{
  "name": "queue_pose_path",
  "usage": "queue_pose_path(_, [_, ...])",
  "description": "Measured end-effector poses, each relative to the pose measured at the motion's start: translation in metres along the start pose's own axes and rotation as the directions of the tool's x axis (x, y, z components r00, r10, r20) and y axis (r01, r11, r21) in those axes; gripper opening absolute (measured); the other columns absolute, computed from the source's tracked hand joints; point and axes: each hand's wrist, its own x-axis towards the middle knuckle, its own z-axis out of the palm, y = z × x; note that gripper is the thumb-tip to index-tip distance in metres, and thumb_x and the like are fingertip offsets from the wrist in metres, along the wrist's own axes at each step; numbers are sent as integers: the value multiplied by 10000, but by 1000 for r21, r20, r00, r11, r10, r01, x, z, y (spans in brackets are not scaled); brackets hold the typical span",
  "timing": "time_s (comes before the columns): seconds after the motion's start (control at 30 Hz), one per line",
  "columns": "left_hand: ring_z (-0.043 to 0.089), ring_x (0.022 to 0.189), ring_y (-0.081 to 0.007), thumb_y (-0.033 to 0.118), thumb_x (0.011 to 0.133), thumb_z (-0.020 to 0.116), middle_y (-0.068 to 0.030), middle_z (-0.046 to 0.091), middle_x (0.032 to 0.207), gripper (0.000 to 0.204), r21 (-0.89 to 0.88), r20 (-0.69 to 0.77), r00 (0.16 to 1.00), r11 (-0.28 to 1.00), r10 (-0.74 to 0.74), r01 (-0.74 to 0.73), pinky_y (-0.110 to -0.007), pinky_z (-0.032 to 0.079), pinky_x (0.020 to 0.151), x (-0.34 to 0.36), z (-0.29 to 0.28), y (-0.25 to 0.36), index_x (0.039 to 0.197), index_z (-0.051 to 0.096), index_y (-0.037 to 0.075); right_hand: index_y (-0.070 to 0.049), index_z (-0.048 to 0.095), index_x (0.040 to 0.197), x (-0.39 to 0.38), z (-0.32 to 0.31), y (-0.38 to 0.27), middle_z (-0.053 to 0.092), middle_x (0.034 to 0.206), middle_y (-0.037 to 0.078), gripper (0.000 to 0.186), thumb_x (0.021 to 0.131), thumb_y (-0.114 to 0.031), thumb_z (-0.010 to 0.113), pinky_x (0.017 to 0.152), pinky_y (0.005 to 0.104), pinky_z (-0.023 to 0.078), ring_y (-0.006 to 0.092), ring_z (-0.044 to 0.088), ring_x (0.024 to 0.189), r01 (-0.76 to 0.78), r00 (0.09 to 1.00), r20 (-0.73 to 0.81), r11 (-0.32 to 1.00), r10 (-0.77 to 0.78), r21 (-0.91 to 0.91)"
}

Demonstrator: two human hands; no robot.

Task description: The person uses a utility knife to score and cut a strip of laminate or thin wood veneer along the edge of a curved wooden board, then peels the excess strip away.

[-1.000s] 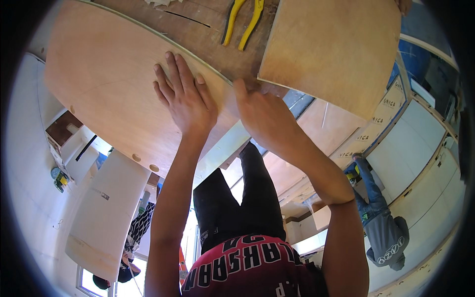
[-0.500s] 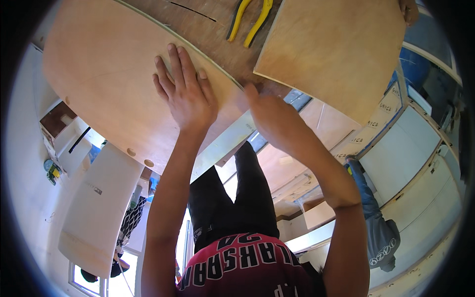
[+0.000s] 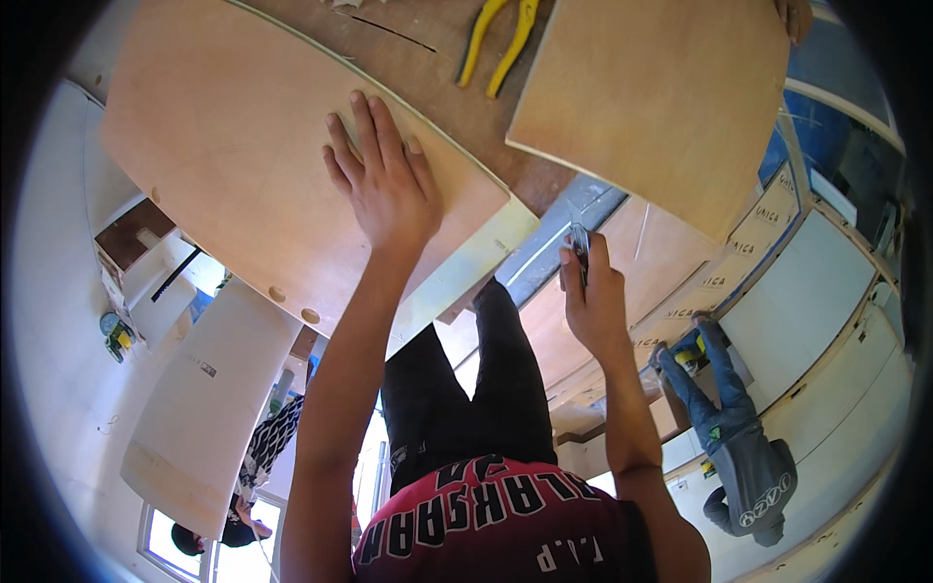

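Where plywood [image 3: 262,146] lies, brown worktop [image 3: 418,73], white wall [image 3: 58,291]

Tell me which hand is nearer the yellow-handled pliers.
Left. The left hand lies flat on the plywood panel, below and left of the pliers in the picture; the right hand, gripping a slim metallic tool, is farther off, below and right of them.

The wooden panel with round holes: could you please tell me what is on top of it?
The left hand rests on the wooden panel; the surface under that hand is hidden.
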Motion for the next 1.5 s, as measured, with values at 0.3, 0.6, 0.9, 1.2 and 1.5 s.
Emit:
queue_pose_path(0.3, [257, 1546, -521, 274, 1090, 432, -211, 337, 1705, 556, 28, -95, 993, 997, 69, -67, -620, 168, 1260, -5, 6, -2, 1618, 424, 99, 5, 495, 1267, -63, 93, 62, 728, 878, 102, 315, 1095, -229, 614, 587, 318, 504, 151, 673, 658, -56, 958, -216, 862, 188, 505])
queue_pose_path(0.6, [434, 1477, -374, 243, 1004, 690, -223, 424, 1648, 645, -209, -278, 936, 937, 217, -279, -453, 310, 1238, 1, -32, -120, 1565, 468, 14, 21, 452, 1362, -44, 170, 21, 708, 1171, 208, 864, 763, -328, 968, 829, 420, 566, 356, 727, 931, 89, 866, -476, 887, 156, 453])
queue_pose_path(0.9, [632, 1286, -319, 353, 999, 759, -115, 637, 1413, 621, -624, 632, 550, 62, -547, 779, -465, 536, 1053, -117, -87, -307, 1492, 538, 47, 64, 404, 1418, -39, 193, 10, 664, 1277, 216, 989, 729, -345, 984, 989, 454, 524, 416, 672, 1158, 101, 754, -606, 867, 253, 488])
queue_pose_path(1.2, [634, 1274, -263, 307, 1067, 676, -62, 632, 1421, 473, -650, 717, 576, -79, -393, 756, -486, 538, 1054, -142, -81, -266, 1464, 568, 74, 73, 447, 1379, -36, 191, -13, 679, 1233, 264, 929, 744, -352, 975, 953, 460, 538, 428, 686, 1108, 2, 663, -685, 914, 302, 406])
queue_pose_path(1.5, [724, 1166, -301, 364, 1080, 631, -179, 764, 1183, 474, 21, 907, 415, 992, -71, 125, -403, 556, 992, -78, -173, -234, 1291, 704, -54, 51, 473, 1351, -67, 188, -26, 670, 1233, 326, 425, 1043, -184, 648, 915, 528, 547, 481, 677, 1110, -134, 526, -818, 972, 233, 191])
